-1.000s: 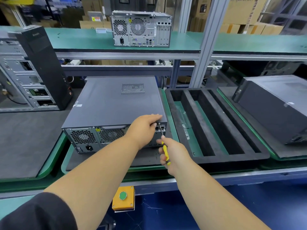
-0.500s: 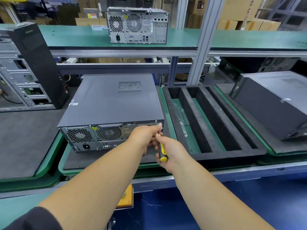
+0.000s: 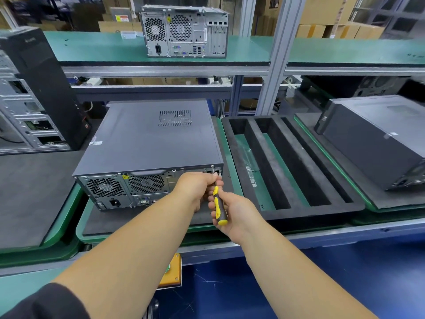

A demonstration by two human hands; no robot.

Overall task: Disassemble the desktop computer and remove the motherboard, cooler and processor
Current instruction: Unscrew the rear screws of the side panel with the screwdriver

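A dark grey desktop computer (image 3: 149,139) lies on its side on a foam-lined green tray, its rear panel with two fan grilles facing me. My right hand (image 3: 232,212) grips the yellow-and-black handle of a screwdriver (image 3: 218,207), whose metal tip points up at the case's upper right rear corner. My left hand (image 3: 200,185) is curled around the screwdriver's shaft just below that corner, covering part of the rear panel. The side cover is closed, so the motherboard, cooler and processor are hidden.
A black foam tray (image 3: 292,166) with long slots sits to the right, then another dark case (image 3: 379,139). An opened chassis (image 3: 30,107) stands at the left. A further computer (image 3: 184,31) sits on the upper green shelf. A yellow button box (image 3: 171,272) hangs under the bench edge.
My left hand slid from the case's top rear edge down onto the screwdriver shaft. The right hand drew back slightly, showing more of the handle. The view shifted a little.
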